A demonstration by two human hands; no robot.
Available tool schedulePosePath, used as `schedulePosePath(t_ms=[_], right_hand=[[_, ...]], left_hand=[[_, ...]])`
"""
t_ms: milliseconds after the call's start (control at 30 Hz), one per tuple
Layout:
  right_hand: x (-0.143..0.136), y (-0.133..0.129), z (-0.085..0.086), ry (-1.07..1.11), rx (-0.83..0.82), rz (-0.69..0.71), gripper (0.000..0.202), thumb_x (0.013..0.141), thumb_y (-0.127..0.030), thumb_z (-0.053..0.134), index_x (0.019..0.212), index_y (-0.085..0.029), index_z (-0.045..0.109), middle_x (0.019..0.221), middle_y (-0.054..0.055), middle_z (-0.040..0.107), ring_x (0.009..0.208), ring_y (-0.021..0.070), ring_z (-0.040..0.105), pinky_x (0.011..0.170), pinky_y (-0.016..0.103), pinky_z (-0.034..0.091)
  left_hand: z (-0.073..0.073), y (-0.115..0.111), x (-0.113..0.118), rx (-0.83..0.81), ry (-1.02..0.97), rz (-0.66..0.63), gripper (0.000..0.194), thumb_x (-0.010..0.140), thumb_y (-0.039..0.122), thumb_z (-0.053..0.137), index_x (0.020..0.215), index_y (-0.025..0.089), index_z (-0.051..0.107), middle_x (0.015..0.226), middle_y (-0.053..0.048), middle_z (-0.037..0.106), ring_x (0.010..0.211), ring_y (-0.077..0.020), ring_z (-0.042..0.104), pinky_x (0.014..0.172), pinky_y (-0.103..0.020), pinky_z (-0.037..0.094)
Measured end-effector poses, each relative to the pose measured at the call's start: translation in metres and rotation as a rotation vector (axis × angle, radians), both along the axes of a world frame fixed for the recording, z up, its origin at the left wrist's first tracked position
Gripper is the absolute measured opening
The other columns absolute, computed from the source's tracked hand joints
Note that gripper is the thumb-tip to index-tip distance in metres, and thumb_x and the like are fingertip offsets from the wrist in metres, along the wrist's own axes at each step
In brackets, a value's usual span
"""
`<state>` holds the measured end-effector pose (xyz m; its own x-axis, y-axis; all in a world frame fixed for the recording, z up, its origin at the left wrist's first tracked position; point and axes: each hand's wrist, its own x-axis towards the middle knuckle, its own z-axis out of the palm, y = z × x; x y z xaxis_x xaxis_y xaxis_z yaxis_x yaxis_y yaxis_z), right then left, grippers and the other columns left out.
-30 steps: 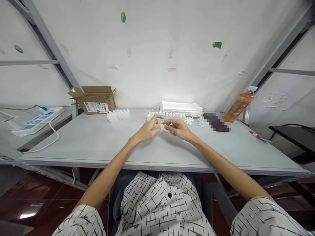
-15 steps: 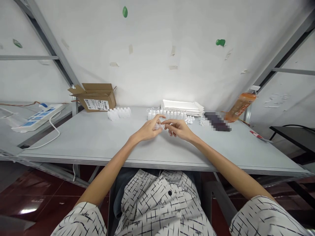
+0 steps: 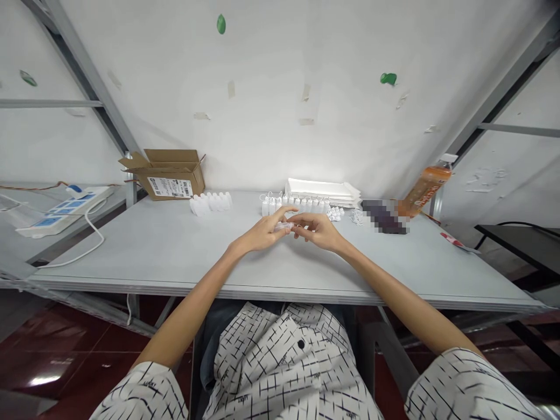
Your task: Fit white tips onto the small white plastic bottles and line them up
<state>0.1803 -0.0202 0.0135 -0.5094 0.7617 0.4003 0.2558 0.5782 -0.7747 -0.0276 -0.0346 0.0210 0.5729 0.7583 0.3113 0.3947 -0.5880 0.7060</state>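
- Left of centre: translucent bottles [image 3: 210, 203] are sitting grouped, presumably for reach.
- Centre: left hand [image 3: 261, 234] is gripping small bottle [image 3: 284, 226], fingers closed, seemingly for steadiness.
- Centre-right: right hand [image 3: 322, 231] is holding near-closed fingers at its tip; cannot tell what they grip.
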Motion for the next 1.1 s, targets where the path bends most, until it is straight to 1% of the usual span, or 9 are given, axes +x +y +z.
schedulePosePath(t_ms=[100,233,300,400,533,667,867,1000,1100], right_hand=[[0.0,0.001,-0.001,0.007,-0.001,0.0,0.024,0.086,-0.035,0.064,0.098,-0.017,0.073,0.089,0.006,0.074,0.064,0.0158,0.07,0.049,0.024,0.049],[0.002,0.001,-0.001,0.022,0.035,-0.048,0.026,0.086,-0.039,0.064,0.099,-0.017,0.071,0.084,0.006,0.073,0.064,0.017,0.071,0.049,0.025,0.049],[0.002,0.0,0.0,0.023,0.074,-0.087,0.026,0.086,-0.039,0.065,0.099,-0.017,0.07,0.082,0.006,0.073,0.065,0.0177,0.071,0.05,0.026,0.049],[0.003,0.0,0.0,0.027,0.131,-0.131,0.026,0.087,-0.041,0.064,0.099,-0.018,0.07,0.081,0.006,0.073,0.066,0.0183,0.071,0.052,0.027,0.049],[0.003,0.001,-0.003,0.026,0.116,-0.108,0.029,0.089,-0.044,0.062,0.099,-0.019,0.07,0.082,0.006,0.072,0.065,0.018,0.071,0.051,0.027,0.05],[0.002,0.001,-0.006,0.054,0.069,-0.06,0.032,0.089,-0.047,0.063,0.102,-0.018,0.069,0.077,0.004,0.07,0.063,0.0177,0.071,0.049,0.026,0.052],[-0.001,-0.002,-0.005,0.22,-0.13,0.013,0.036,0.082,-0.048,0.071,0.097,-0.017,0.066,0.081,0.005,0.069,0.062,0.0179,0.07,0.048,0.027,0.054],[-0.002,0.0,-0.004,0.319,-0.258,0.073,0.036,0.078,-0.046,0.076,0.093,-0.017,0.064,0.081,0.005,0.069,0.062,0.0184,0.07,0.048,0.028,0.054],[-0.002,0.002,-0.003,0.355,-0.267,0.067,0.035,0.076,-0.046,0.077,0.089,-0.016,0.064,0.077,0.004,0.069,0.063,0.0176,0.069,0.05,0.029,0.055]], left_hand=[[0.0,0.0,0.0,0.005,0.021,0.027,0.052,0.095,0.036,0.05,0.146,0.027,0.04,0.123,-0.01,0.063,0.104,-0.0219,0.061,0.088,-0.035,0.047],[0.001,0.001,0.0,0.027,0.037,0.121,0.054,0.094,0.044,0.053,0.143,0.023,0.046,0.092,-0.003,0.068,0.071,-0.0152,0.058,0.071,-0.028,0.047],[0.0,0.004,-0.001,0.063,0.029,0.185,0.054,0.09,0.046,0.06,0.137,0.021,0.055,0.08,-0.001,0.067,0.063,-0.0139,0.054,0.067,-0.027,0.046],[-0.001,0.007,-0.003,0.122,-0.014,0.232,0.046,0.086,0.047,0.066,0.121,0.018,0.069,0.081,-0.003,0.07,0.064,-0.0135,0.055,0.067,-0.027,0.047],[-0.003,0.01,-0.006,0.169,-0.051,0.215,0.038,0.084,0.047,0.067,0.106,0.017,0.076,0.085,-0.006,0.074,0.067,-0.014,0.058,0.065,-0.027,0.049],[-0.004,0.01,-0.006,0.184,-0.109,0.185,0.034,0.082,0.043,0.071,0.104,0.019,0.078,0.087,-0.006,0.074,0.067,-0.0135,0.061,0.059,-0.024,0.047],[-0.006,0.009,-0.003,0.279,-0.131,0.168,0.027,0.083,0.036,0.07,0.102,0.019,0.079,0.089,-0.007,0.074,0.067,-0.013,0.062,0.057,-0.024,0.047],[-0.007,0.008,0.0,0.348,-0.094,0.173,0.027,0.087,0.036,0.065,0.104,0.021,0.078,0.094,-0.007,0.075,0.071,-0.0137,0.061,0.06,-0.025,0.049],[-0.007,0.008,0.001,0.338,-0.091,0.17,0.031,0.089,0.04,0.062,0.108,0.02,0.077,0.1,-0.008,0.075,0.076,-0.0148,0.063,0.061,-0.025,0.051]])
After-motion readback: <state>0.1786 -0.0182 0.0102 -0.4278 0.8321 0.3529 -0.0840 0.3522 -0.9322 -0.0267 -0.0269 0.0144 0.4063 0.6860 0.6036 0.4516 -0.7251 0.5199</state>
